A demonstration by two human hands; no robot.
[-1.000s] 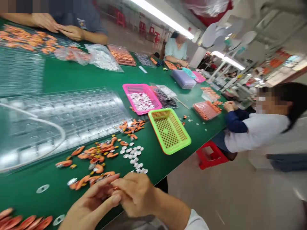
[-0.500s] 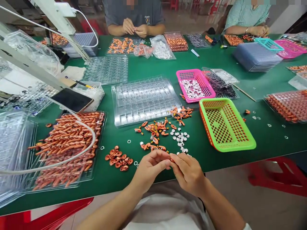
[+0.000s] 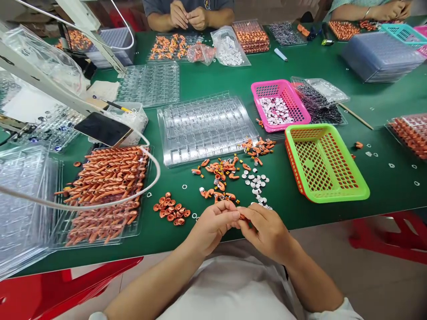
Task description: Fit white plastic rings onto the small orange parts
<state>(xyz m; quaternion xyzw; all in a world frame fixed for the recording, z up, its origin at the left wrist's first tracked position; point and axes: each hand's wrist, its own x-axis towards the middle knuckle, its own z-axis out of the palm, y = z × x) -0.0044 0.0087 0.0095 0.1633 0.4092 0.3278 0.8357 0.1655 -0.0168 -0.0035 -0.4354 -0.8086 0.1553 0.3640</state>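
My left hand (image 3: 213,226) and my right hand (image 3: 267,230) meet at the table's front edge, fingertips pinched together. Between them is a small orange part (image 3: 242,217), mostly hidden by the fingers. Just beyond lie loose curved orange pieces (image 3: 222,169), some with yellow or silvery bits on them. White round discs (image 3: 256,183) are scattered to the right of these. To the left of my hands sits a pile of copper-coloured cup-shaped pieces (image 3: 171,209).
A clear moulded tray (image 3: 207,129) lies ahead. Right of it are a pink basket (image 3: 303,116) of white discs and a green basket (image 3: 362,192). At left, a phone (image 3: 102,130), a white cable (image 3: 155,166) and a tray of orange tubes (image 3: 113,178). Two people sit opposite.
The view has tilted down and shifted slightly, so the table's things sit elsewhere in the picture. Both hands stay pinched together on the small orange part, with slight finger movement.
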